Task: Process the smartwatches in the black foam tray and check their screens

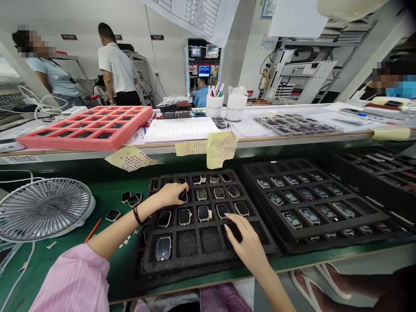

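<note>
A black foam tray (224, 267) with watch cases in its compartments lies before me. My left hand (173, 194) reaches over its upper left part, fingers bent down on a watch case (183, 196) in the second row. Over the right side of the tray is my right hand (242, 236), fingers spread, the fingertips beside a watch case (222, 211) in the third row. In the front row, one watch case (163, 248) sits at the left, and two compartments to its right hold nothing.
A second black tray (273, 216) of watches stands to the right, a round fan (45, 208) to the left. Loose watch cases (113, 215) lie near the fan. A shelf behind holds a pink foam tray (113, 141) and white cups (214, 105). Several people are nearby.
</note>
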`<state>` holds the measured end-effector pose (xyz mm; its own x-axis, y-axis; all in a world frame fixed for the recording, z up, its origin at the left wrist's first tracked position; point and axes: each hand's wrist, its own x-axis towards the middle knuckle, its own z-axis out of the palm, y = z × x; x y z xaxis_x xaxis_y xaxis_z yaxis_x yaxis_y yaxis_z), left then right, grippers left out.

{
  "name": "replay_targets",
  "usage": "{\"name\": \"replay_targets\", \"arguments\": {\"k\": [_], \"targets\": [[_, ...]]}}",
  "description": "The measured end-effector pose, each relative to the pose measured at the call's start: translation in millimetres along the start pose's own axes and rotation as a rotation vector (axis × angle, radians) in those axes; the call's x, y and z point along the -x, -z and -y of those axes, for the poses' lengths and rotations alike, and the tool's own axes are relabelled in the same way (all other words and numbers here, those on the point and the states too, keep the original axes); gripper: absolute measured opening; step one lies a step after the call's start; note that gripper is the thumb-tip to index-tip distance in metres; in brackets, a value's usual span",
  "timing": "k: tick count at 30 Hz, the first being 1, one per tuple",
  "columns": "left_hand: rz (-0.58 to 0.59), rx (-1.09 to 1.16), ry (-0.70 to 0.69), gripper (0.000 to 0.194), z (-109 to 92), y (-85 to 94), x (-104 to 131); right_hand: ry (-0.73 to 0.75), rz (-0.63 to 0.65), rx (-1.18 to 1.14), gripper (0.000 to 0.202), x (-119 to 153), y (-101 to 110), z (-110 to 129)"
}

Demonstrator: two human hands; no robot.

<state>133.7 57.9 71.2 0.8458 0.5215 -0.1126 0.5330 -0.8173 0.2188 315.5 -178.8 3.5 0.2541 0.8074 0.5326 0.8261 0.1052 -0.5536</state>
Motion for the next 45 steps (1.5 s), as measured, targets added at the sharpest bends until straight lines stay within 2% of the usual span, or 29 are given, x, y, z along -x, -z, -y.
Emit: {"name": "replay_targets", "arguments": {"k": [3,7,10,13,15,18,21,24,28,31,33,36,38,42,45], "targets": [[-0.05,0.05,0.0,0.036,7.3,8.1,7.6,-0.019,-0.03,-0.036,0.025,8.0,0.0,1.6],[-0.166,0.163,0.032,0.034,26.7,25.5,30.8,-0.016,-0.052,-0.039,0.024,12.4,6.0,-4.8],[-0.086,0.108,0.085,0.035,34.9,28.9,44.9,0.001,-0.054,-0.024,0.023,15.6,6.9,-8.6],[0.046,0.004,0.104,0.036,31.4,22.4,46.8,0.031,-0.061,-0.006,0.023,17.1,3.6,-9.8],[0.072,-0.066,0.118,0.043,27.3,17.0,43.0,0.045,-0.067,-0.004,0.023,17.0,1.2,-9.8],[0.046,-0.108,0.136,0.053,27.4,12.9,38.8,0.052,-0.075,-0.01,0.022,16.9,-0.1,-9.5],[-0.028,0.014,0.096,0.046,32.9,17.9,45.8,0.061,-0.073,-0.006,0.022,17.9,1.0,-9.7],[-0.081,0.139,0.077,0.038,30.7,29.5,63.8,0.083,-0.071,0.006,0.023,19.4,1.7,-10.6],[0.042,0.2,0.032,0.033,12.9,35.3,87.8,0.096,-0.065,0.017,0.023,19.6,0.6,-11.6],[0.145,0.195,0.003,0.037,3.9,24.5,93.9,0.088,-0.057,0.022,0.022,19.1,-0.1,-11.1],[0.169,0.161,0.01,0.042,2.8,13.8,92.9,0.093,-0.055,0.023,0.022,19.3,-0.1,-10.7],[0.142,0.053,0.029,0.047,4.5,1.4,89.9,0.103,-0.056,0.018,0.022,20.7,0.5,-10.8],[0.13,0.03,0.026,0.045,6.2,0.2,89.9,0.101,-0.057,0.015,0.021,21.7,0.8,-11.4],[0.103,0.124,0.022,0.044,5.5,13.9,91.9,0.066,-0.058,-0.017,0.02,18.3,5.1,-7.0],[0.023,0.168,-0.017,0.044,-4.0,22.8,85.4,0.032,-0.077,-0.127,0.02,7.3,20.6,10.5]]}}
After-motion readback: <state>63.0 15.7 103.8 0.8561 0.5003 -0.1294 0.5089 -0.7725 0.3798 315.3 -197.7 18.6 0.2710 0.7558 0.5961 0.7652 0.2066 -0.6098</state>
